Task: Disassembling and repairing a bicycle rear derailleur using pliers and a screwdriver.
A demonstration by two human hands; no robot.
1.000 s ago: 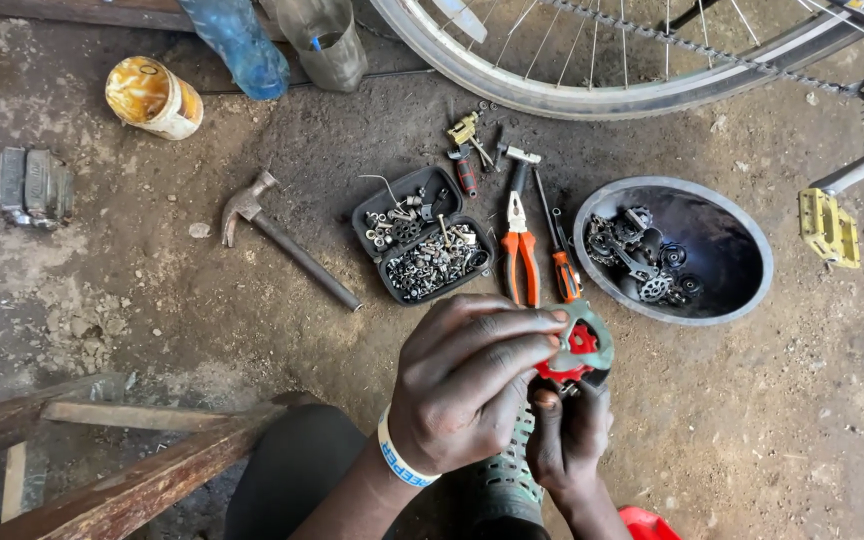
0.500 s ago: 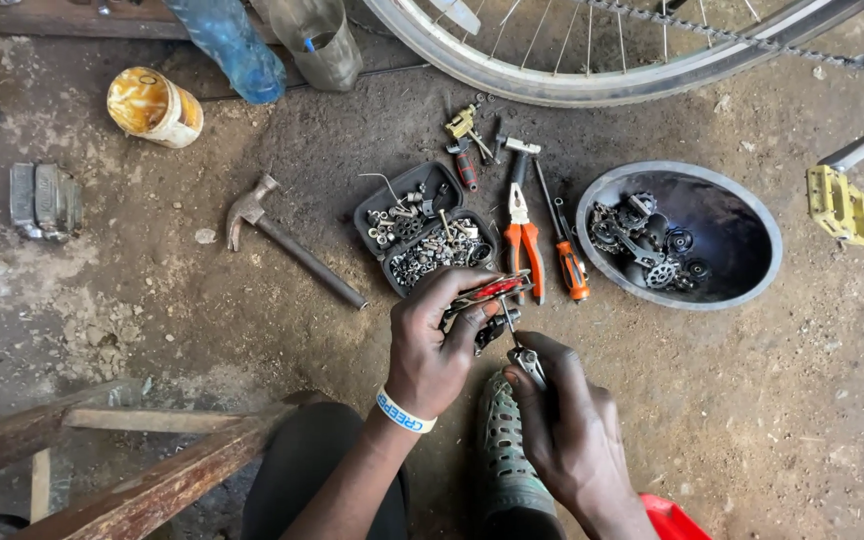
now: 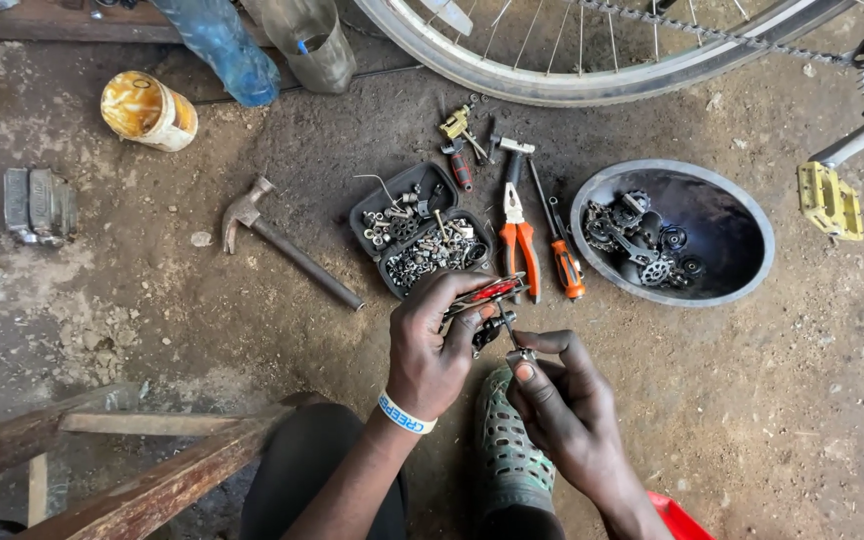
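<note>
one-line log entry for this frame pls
left hand: grips red-handled tool | right hand: pinches thin metal part at tool | nearby: parts tray, pliers, hammer, bowl

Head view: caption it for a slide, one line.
Left hand holds a red multi-tool, right hand pinches its folded-out bit above hammer, pliers and parts tray.

We see two bare forearms without sleeves, the left hand (image 3: 430, 355) wearing a white wristband (image 3: 407, 413) with blue lettering. At the bottom centre of the frame, a dusty green perforated clog (image 3: 508, 450) covers one foot, beside dark trousers (image 3: 302, 470).
</note>
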